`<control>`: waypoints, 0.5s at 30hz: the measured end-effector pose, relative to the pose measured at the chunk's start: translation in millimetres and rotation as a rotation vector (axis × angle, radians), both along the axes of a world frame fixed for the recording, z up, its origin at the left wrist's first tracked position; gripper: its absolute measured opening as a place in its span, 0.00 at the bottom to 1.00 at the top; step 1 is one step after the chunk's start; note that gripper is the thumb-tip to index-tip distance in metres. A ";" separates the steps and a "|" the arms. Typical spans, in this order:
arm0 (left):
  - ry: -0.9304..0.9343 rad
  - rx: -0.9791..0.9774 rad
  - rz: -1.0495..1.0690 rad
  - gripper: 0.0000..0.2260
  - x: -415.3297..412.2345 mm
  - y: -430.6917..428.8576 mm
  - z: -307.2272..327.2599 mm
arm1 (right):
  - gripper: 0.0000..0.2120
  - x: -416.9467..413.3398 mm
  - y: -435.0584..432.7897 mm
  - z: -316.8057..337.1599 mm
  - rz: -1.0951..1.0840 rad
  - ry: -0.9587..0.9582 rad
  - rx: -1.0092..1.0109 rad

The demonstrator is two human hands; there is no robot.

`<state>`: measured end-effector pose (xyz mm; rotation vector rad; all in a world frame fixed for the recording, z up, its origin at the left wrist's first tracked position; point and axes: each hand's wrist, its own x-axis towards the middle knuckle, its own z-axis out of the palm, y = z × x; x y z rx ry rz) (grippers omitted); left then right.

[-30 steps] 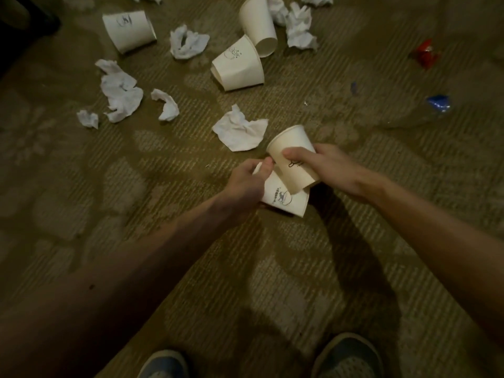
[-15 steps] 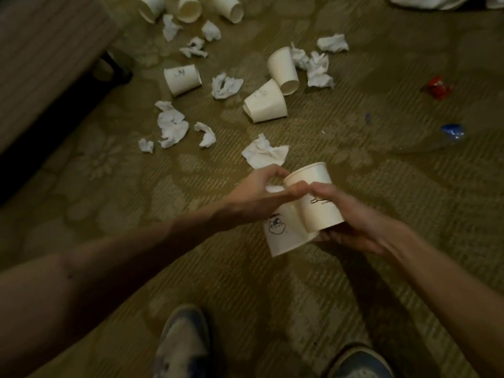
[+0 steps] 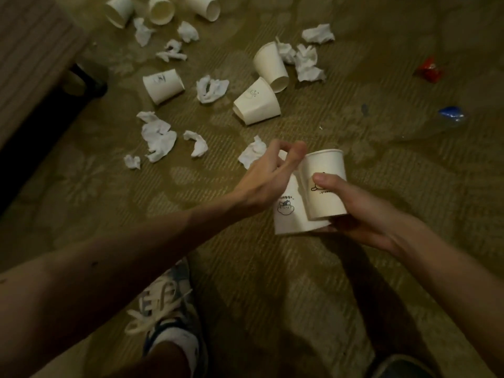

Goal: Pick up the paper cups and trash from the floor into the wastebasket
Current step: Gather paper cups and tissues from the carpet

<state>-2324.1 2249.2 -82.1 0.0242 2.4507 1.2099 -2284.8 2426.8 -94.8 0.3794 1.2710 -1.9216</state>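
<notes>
The right hand (image 3: 362,214) grips one paper cup (image 3: 326,192), thumb on its front, with a second cup (image 3: 291,219) tucked against it, probably to carry several together. The left hand (image 3: 266,181) curls at that second cup's rim (hold unclear). More cups (image 3: 163,84) and tissues (image 3: 159,137) lie farther off; no wastebasket visible.

Landmark: tipped printed cup (image 3: 256,105) mid-carpet.
Left of it: crumpled tissues (image 3: 159,137), another tipped cup (image 3: 163,85), then striped furniture (image 3: 32,64) walling that side.
Just behind: second cup (image 3: 270,66), tissue wads (image 3: 309,64).
Right: bare carpet (image 3: 354,126) lane out to red wrapper (image 3: 429,70), blue scrap (image 3: 451,114).
Near side: single tissue (image 3: 252,154), then left hand (image 3: 266,178), fingers curled, and right hand (image 3: 365,214) gripping held cups (image 3: 324,186), blocking.
</notes>
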 end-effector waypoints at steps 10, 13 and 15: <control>0.067 -0.340 -0.166 0.27 -60.6 -50.8 -60.8 | 0.35 -25.3 -23.2 -14.9 -0.274 -0.028 0.286; 0.132 -0.381 -0.307 0.28 -51.5 -55.7 -77.6 | 0.37 -31.8 -29.7 -20.3 -0.329 -0.040 0.348; 0.298 -0.499 -0.394 0.28 -51.2 -60.0 -88.3 | 0.37 -39.3 -35.6 -23.9 -0.341 -0.056 0.383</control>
